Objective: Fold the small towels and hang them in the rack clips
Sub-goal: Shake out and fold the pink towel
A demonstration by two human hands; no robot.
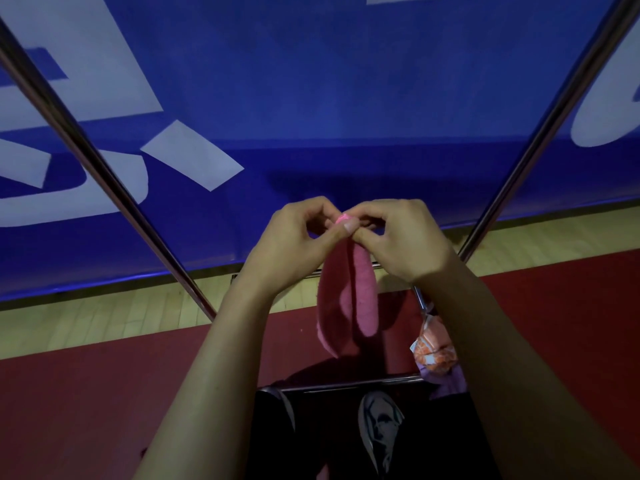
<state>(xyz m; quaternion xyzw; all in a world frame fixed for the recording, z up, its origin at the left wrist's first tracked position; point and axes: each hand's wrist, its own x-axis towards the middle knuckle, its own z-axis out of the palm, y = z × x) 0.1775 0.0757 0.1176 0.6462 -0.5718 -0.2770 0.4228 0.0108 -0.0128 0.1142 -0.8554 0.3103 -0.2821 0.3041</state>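
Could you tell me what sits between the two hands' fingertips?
In the head view, the pink towel's top edge is pinched between left hand and right hand.

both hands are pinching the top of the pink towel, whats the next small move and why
Probably press the pinched top edge into the pink clip showing between the fingertips. The left hand and right hand meet there, and the pink towel already hangs doubled below them.

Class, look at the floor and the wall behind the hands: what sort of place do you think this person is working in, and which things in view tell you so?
Probably an indoor sports hall or gym. The clues: a pale wooden strip floor beside dark red flooring, and a big blue banner with white lettering along the wall. Both hands pinch a pink towel between metal rack poles.
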